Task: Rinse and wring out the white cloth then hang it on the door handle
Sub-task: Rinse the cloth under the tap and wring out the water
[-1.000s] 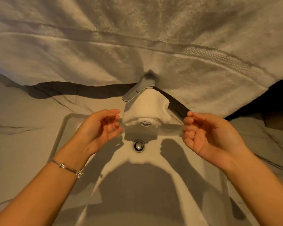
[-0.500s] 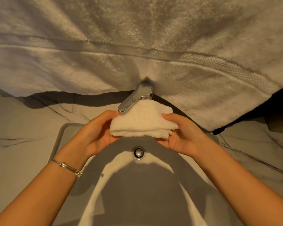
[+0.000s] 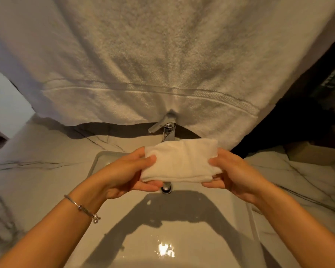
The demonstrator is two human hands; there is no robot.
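Observation:
A small folded white cloth (image 3: 179, 161) is held flat above the white sink basin (image 3: 108, 157), just in front of the chrome tap (image 3: 166, 128). My left hand (image 3: 128, 175) grips its left end, thumb on top and fingers underneath. Its right end is pinched the same way by my right hand (image 3: 232, 171). The cloth hangs clear of the tap and hides part of the spout. No water runs. No door handle is in view.
A large white towel (image 3: 162, 64) hangs across the back, draped down over the tap's rear. The drain (image 3: 166, 187) sits below the cloth. Marble-patterned counter (image 3: 37, 171) flanks the basin; a cardboard box (image 3: 313, 153) stands at the right.
The cloth lay draped over the tap with both hands apart and holding nothing. Both hands closed on its ends and lifted it off, toward me, and the camera tilted up.

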